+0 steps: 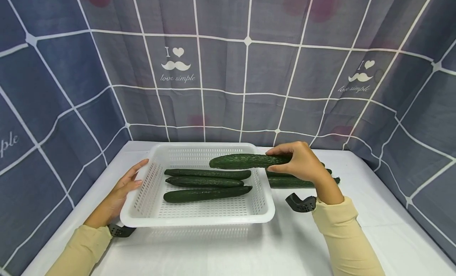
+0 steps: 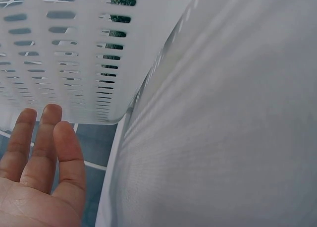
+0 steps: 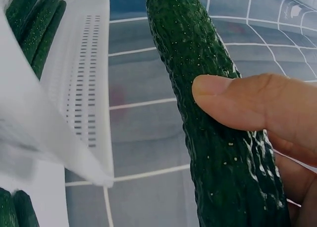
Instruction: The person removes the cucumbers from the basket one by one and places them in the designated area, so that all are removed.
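My right hand pinches a long dark green cucumber between thumb and fingers. The cucumber lies level over the right end of a white perforated plastic basket, its free end pointing left. Close up in the right wrist view, its skin is bumpy and the thumb presses on its side. Inside the basket, three cucumbers lie side by side. At the basket's left side is my left hand, fingers extended along the wall and rim. Its straight fingers show by the slotted wall in the left wrist view.
More cucumbers lie on the white tabletop right of the basket, partly hidden behind the right hand. A grey-blue checked curtain surrounds the table at the back and sides. Each wrist carries a black mount.
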`<state>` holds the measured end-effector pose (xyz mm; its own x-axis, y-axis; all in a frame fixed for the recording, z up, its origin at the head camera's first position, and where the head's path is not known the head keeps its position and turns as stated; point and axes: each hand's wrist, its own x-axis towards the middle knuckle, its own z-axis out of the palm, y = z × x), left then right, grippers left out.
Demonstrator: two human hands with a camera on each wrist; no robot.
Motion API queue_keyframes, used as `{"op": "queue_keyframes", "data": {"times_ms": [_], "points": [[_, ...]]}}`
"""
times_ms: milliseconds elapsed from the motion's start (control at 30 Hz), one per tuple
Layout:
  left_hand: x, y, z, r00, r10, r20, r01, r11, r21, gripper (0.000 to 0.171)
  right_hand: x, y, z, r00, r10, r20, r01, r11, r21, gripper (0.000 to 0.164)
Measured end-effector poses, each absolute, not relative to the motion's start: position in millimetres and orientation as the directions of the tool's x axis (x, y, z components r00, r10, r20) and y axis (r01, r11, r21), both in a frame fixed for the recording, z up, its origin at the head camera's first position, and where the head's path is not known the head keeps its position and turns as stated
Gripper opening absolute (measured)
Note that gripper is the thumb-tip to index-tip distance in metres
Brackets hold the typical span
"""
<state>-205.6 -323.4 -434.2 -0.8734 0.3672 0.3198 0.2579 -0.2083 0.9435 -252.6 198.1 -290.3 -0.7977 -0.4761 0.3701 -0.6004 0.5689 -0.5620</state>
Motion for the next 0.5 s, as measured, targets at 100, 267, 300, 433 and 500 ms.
{"op": "queue_keyframes", "data": {"times_ms": [100,267,300,433,500], "points": [[-205,-323,-434,-0.877,0.363,0.315,0.252,-0.211,0.944,0.064,-250,205,-293,-0.799,-0.464,0.383,-0.600,0.571,-0.560,0.035],[-206,-323,-434,-0.874,0.365,0.320,0.255,-0.215,0.943,0.064,-247,218,-299,-0.808,-0.434,0.398,-0.589,0.586,-0.557,0.035],[-206,-323,-434,-0.874,0.365,0.322,0.257,-0.215,0.942,0.064,-247,220,-300,-0.808,-0.430,0.403,-0.589,0.585,-0.557,0.036],[-205,-323,-435,-0.873,0.364,0.325,0.263,-0.210,0.942,0.064,-245,229,-306,-0.791,-0.426,0.438,-0.611,0.564,-0.555,0.037],[-206,-323,-434,-0.875,0.361,0.321,0.261,-0.206,0.943,0.063,-244,233,-309,-0.781,-0.428,0.454,-0.624,0.550,-0.555,0.037]]}}
